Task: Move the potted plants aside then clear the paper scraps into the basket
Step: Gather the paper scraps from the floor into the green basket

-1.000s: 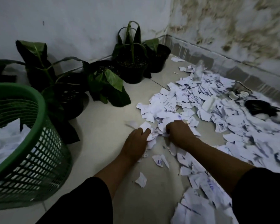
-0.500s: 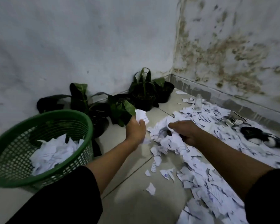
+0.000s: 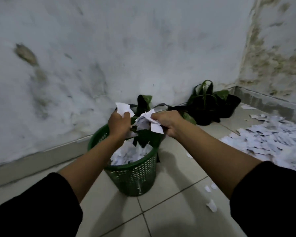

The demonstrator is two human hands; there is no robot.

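Observation:
A green mesh basket (image 3: pixel 140 178) stands on the tiled floor in the middle, with white paper scraps inside. Above its rim my left hand (image 3: pixel 117 124) grips a bunch of paper scraps (image 3: pixel 123 108). My right hand (image 3: pixel 167 123) grips another bunch of scraps (image 3: pixel 148 121) just to the right of it. Behind the basket, dark potted plants (image 3: pixel 207 105) stand in a row along the wall up to the corner. A large spread of paper scraps (image 3: pixel 270 135) covers the floor at the right.
A stained wall runs behind the basket and meets a second stained wall at the right corner. A few loose scraps (image 3: pixel 211 205) lie on the tiles at the lower right. My dark sleeves fill the bottom corners.
Both hands lifted bunches of scraps off the floor pile and carried them left to above the basket. The view swung left with them.

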